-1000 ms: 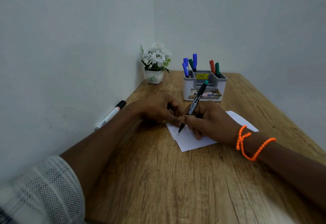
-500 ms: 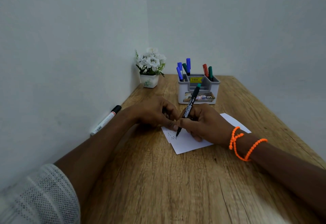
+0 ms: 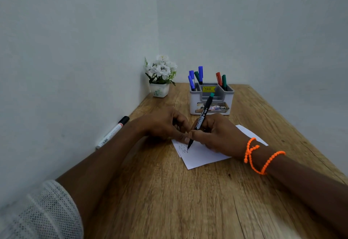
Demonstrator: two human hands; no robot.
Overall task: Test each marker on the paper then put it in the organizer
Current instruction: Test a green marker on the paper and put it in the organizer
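Nearest the camera, a white mesh sleeve [image 3: 47, 212] covers the left upper arm, and both forearms reach forward over the wooden table [image 3: 169, 201]. An orange beaded cord [image 3: 261, 156] is wound around the right wrist.

The right hand [image 3: 220, 137] pinches a black marker with a teal end [image 3: 202, 120] low on its barrel, thumb and forefinger curled round it just above the tip. The marker slants up and away toward the organizer, white print running along its barrel, too small to read. Its tip touches the white paper [image 3: 203, 154] at the end of a dark zigzag line, with fainter zigzags beside it.

The left hand [image 3: 165, 125] rests with fingers curled, its fingertips pressing the paper's near-left corner, touching the right thumb; whether it holds anything I cannot tell.

Against the left wall lies a white marker with a black cap [image 3: 113, 132], well apart from the hands.

Farther back stands the white and grey organizer [image 3: 211, 99], bearing a yellow price sticker reading "49.00" and a front label showing "OPE". Blue, green and red markers stand in its rear compartments. A small pot of white flowers [image 3: 161, 76] sits in the corner.
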